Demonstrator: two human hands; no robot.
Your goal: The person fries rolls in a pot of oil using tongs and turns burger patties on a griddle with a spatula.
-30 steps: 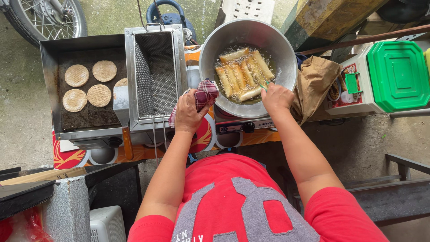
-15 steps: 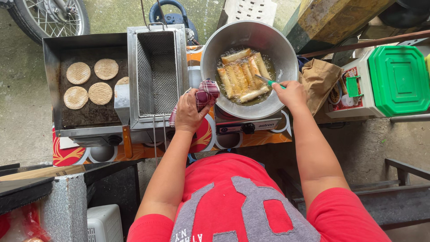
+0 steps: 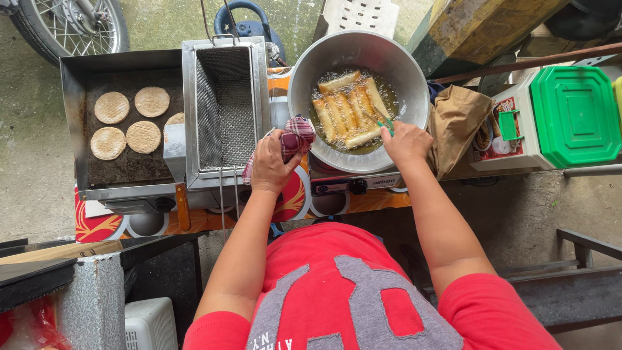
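A large metal pan (image 3: 304,78) of bubbling oil holds several long golden rolls (image 3: 346,110). My right hand (image 3: 405,141) is over the pan's near rim and grips green-handled tongs (image 3: 382,120) whose tips reach in among the rolls. My left hand (image 3: 271,165) clutches a red checked cloth (image 3: 295,135) against the pan's left edge.
A steel fryer box with a wire basket (image 3: 223,107) stands left of the pan. A dark griddle (image 3: 126,162) further left carries several round flat patties (image 3: 129,120) and a spatula (image 3: 175,162). A brown paper bag (image 3: 457,116) and a green-lidded white box (image 3: 570,113) sit to the right.
My right hand has moved from the pan's right rim toward its near middle, bringing the tongs in among the rolls. My left hand stays on the cloth.
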